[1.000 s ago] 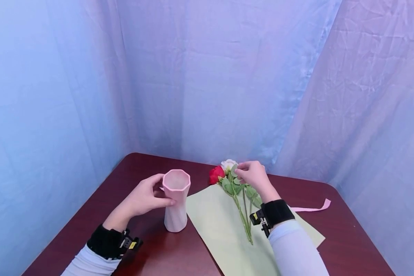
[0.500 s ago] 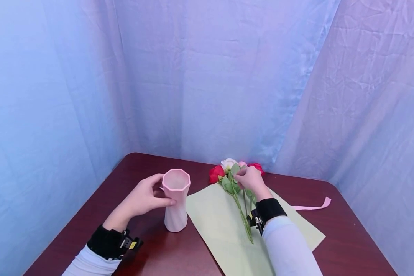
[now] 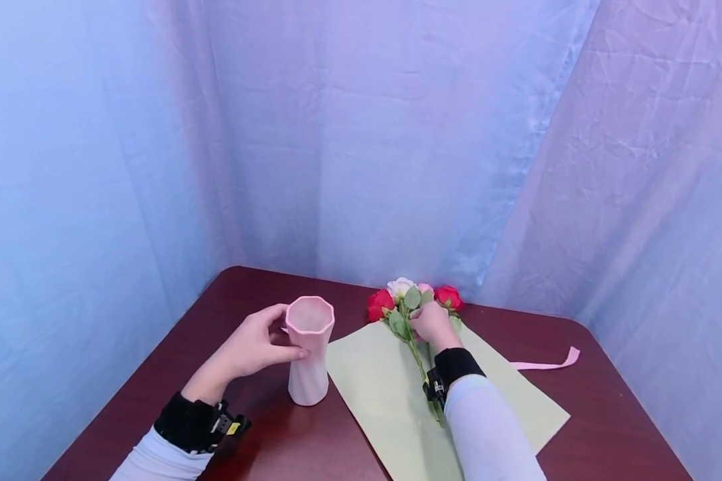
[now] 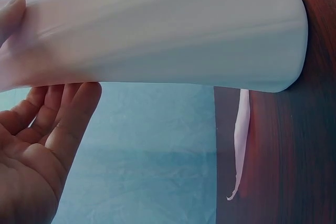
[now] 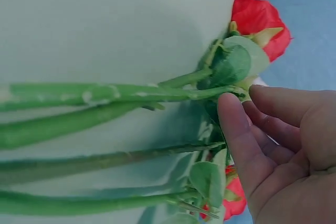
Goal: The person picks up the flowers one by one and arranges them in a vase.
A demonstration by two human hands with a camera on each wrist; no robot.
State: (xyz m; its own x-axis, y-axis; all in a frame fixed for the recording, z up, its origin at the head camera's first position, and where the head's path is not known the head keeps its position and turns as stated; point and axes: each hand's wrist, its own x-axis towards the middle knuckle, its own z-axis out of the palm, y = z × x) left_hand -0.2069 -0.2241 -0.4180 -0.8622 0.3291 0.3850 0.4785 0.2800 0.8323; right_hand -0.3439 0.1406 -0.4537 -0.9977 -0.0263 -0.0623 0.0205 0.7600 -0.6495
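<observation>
While the left hand (image 3: 254, 342) curled round the vase (image 3: 313, 351), the right hand (image 3: 431, 325), fingertips barely parted, bracketed a green stem (image 5: 142, 93); I couldn't tell whether it gripped.

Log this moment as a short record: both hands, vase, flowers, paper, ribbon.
Left hand: grips the vase
Vase: upright on the table, pink rim, paler base
Right hand: fingertips at a flower stem; firm pinch or not, unclear
Flowers: red, white and pink blooms, past the paper's far edge; stems over the paper
Paper: pale green, flat
Ribbon: pink, right of the paper
</observation>
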